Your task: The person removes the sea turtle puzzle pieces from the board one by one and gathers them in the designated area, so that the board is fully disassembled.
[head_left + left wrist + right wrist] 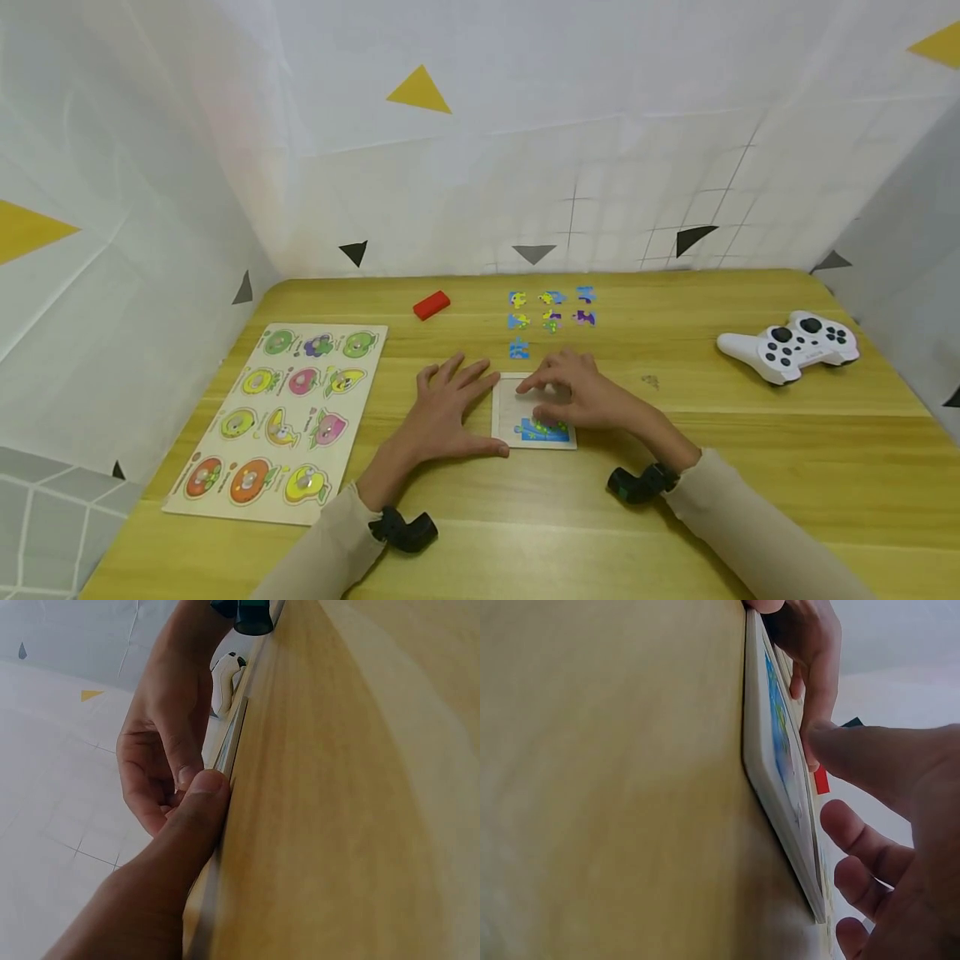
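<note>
A small white puzzle tray lies flat on the table. Joined blue and green puzzle pieces fill its lower right part. At the tray's left side, my left hand is spread, its thumb and index fingertip touching the rim. Over the tray hovers my right hand, thumb and index bent downward with a gap between them; I see nothing held there. In the right wrist view, the tray shows beneath the right thumb. Beyond the tray, several loose puzzle pieces lie in rows.
To the left lies a wooden fruit knob board. A red block sits near the back edge. On the right is a white game controller. White patterned cloth hangs behind the table.
</note>
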Available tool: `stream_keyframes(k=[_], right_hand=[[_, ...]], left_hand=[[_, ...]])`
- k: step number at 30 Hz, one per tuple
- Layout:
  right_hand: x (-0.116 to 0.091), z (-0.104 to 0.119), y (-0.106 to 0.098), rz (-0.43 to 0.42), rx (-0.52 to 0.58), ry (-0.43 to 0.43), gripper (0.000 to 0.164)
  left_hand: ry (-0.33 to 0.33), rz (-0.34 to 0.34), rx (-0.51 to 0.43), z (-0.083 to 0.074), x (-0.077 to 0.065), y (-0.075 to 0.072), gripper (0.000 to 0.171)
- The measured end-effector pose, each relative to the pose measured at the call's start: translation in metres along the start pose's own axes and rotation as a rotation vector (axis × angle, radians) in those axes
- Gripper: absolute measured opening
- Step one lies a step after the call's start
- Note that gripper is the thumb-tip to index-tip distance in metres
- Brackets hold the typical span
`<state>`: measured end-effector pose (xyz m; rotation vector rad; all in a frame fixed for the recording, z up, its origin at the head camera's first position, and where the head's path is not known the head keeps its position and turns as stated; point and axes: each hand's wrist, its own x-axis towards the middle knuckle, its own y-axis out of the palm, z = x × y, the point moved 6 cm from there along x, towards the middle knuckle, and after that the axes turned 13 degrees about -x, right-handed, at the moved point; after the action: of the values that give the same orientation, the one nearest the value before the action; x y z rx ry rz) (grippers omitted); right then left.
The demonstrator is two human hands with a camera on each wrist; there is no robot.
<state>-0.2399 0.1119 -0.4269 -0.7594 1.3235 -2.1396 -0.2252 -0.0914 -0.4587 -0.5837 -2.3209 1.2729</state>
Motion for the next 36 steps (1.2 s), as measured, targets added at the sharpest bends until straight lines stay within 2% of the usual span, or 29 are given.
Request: stream_keyframes(k=[3, 11, 19, 36], right_hand=[[0.0, 0.003, 0.0, 0.018, -0.02, -0.019, 0.027], [-0.002, 0.012, 0.004, 0.132, -0.053, -0.063, 0.027], [-0.004, 0.015, 0.005, 0.189, -0.057, -0.095, 0.032], [-0.005, 0.018, 0.0, 0.204, -0.041, -0.101, 0.035]], left_hand=[[-0.003, 0.002, 0.005, 0.0, 0.0, 0.0, 0.105], [0.005, -0.002, 0.01, -0.001, -0.001, -0.002, 0.106], [0.022, -0.01, -0.003, -0.002, -0.001, -0.003, 0.106], [0.024, -0.012, 0.004, -0.002, 0.001, -0.002, 0.105]])
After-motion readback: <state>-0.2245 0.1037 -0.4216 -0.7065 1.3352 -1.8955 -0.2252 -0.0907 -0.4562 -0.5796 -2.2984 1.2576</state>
